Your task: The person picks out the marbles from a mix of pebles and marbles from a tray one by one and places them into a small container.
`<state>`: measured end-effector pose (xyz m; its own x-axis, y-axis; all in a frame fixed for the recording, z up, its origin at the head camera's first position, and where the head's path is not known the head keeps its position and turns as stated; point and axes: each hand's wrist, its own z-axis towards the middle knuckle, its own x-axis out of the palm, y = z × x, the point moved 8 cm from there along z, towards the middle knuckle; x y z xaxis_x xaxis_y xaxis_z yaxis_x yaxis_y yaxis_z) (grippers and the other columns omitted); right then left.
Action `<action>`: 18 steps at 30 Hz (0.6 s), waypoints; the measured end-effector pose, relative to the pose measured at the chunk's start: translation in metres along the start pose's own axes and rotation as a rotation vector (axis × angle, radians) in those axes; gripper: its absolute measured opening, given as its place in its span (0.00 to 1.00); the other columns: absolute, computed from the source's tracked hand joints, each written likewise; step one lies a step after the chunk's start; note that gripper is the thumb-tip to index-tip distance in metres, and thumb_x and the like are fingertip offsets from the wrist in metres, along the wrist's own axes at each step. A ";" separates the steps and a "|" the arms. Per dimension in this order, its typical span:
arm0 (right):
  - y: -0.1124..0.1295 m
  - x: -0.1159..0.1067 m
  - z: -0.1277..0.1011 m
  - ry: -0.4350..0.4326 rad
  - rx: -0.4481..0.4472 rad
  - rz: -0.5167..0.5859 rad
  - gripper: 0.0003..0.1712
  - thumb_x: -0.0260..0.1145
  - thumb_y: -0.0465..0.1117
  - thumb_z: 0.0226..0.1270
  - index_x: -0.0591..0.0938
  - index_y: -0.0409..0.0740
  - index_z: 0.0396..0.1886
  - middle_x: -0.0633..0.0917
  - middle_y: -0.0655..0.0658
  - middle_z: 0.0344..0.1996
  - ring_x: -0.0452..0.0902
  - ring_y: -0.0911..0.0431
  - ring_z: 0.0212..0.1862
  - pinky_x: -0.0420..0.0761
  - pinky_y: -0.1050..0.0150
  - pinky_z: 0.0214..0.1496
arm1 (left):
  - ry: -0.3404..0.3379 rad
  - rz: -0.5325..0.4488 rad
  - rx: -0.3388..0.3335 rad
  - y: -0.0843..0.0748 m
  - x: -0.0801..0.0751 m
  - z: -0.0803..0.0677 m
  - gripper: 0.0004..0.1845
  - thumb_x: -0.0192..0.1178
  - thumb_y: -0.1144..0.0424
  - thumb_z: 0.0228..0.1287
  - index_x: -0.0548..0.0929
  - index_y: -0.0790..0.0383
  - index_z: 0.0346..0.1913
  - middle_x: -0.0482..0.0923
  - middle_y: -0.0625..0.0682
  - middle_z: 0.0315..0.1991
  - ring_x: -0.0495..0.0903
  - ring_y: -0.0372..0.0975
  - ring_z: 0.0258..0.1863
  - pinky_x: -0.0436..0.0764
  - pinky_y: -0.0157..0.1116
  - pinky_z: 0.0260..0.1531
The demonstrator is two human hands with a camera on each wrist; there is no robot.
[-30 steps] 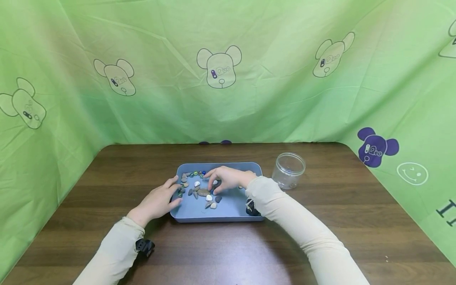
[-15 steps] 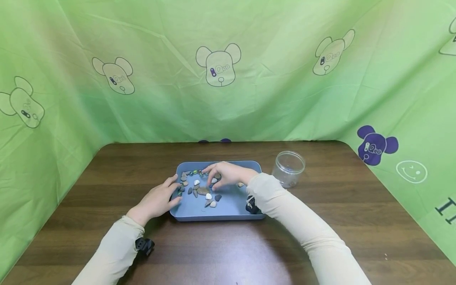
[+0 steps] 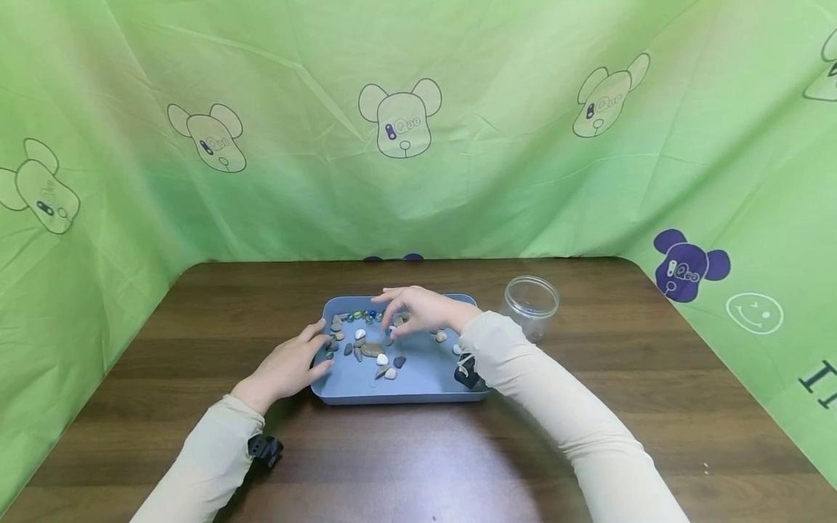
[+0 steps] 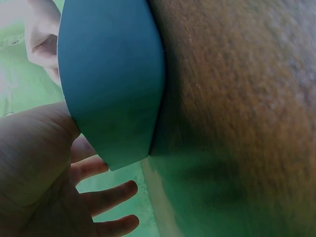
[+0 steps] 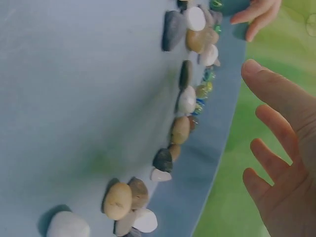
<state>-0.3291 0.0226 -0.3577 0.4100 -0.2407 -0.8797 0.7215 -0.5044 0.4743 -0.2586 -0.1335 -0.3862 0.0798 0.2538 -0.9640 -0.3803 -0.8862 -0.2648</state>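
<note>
A shallow blue tray [image 3: 428,381] sits mid-table with several pebbles [image 3: 373,350] and a row of small glass beads [image 3: 366,316] near its back left. My left hand [image 3: 307,359] rests against the tray's left rim, fingers straight; the left wrist view shows those fingers [image 4: 106,195] spread beside the tray wall [image 4: 113,79]. My right hand [image 3: 402,312] hovers over the back of the tray. In the right wrist view its fingers [image 5: 274,128] are spread above the pebbles [image 5: 180,131], with nothing seen between them.
A clear, lidless jar [image 3: 530,307] stands to the right of the tray. The dark wooden table [image 3: 588,407] is ringed by a green cloth backdrop [image 3: 458,181]. Black wrist cameras [image 3: 264,449] sit on both sleeves.
My right hand has lifted from the pebbles at the tray's middle and moved toward the back edge, fingers spreading. The left hand has stayed at the rim.
</note>
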 end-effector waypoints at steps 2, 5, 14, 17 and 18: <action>0.000 -0.004 -0.001 -0.017 0.003 0.005 0.06 0.70 0.39 0.55 0.87 0.48 0.35 0.70 0.44 0.67 0.51 0.46 0.74 0.52 0.48 0.75 | 0.001 0.002 0.002 0.000 0.000 0.000 0.25 0.56 0.56 0.64 0.74 0.70 0.58 0.60 0.65 0.69 0.73 0.58 0.59 0.73 0.52 0.56; 0.001 -0.009 -0.003 -0.033 0.000 0.009 0.07 0.70 0.39 0.55 0.87 0.46 0.35 0.70 0.43 0.66 0.50 0.46 0.74 0.51 0.47 0.75 | -0.002 0.004 0.005 0.000 0.000 0.000 0.25 0.56 0.56 0.64 0.74 0.70 0.58 0.60 0.65 0.68 0.73 0.58 0.58 0.73 0.52 0.56; 0.002 -0.018 -0.009 -0.048 -0.011 -0.004 0.10 0.70 0.39 0.55 0.86 0.44 0.38 0.70 0.43 0.67 0.50 0.45 0.74 0.53 0.47 0.74 | 0.001 0.000 -0.001 0.000 0.000 0.000 0.25 0.56 0.56 0.64 0.74 0.69 0.58 0.60 0.65 0.69 0.73 0.58 0.58 0.73 0.53 0.56; 0.003 -0.021 -0.012 -0.057 -0.014 -0.009 0.11 0.70 0.39 0.55 0.86 0.44 0.39 0.70 0.43 0.66 0.50 0.45 0.74 0.53 0.47 0.74 | 0.006 -0.001 -0.010 0.000 0.001 -0.001 0.25 0.56 0.56 0.64 0.74 0.69 0.59 0.59 0.65 0.69 0.72 0.58 0.59 0.73 0.53 0.57; 0.003 -0.022 -0.013 -0.061 -0.017 -0.011 0.11 0.70 0.40 0.55 0.86 0.44 0.39 0.70 0.43 0.66 0.50 0.45 0.74 0.53 0.46 0.74 | 0.005 -0.001 -0.011 0.000 0.001 -0.001 0.25 0.56 0.56 0.64 0.74 0.68 0.59 0.59 0.65 0.69 0.72 0.58 0.59 0.73 0.53 0.57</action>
<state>-0.3288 0.0370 -0.3361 0.3679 -0.2857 -0.8849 0.7350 -0.4936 0.4650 -0.2581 -0.1336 -0.3870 0.0851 0.2527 -0.9638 -0.3704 -0.8900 -0.2660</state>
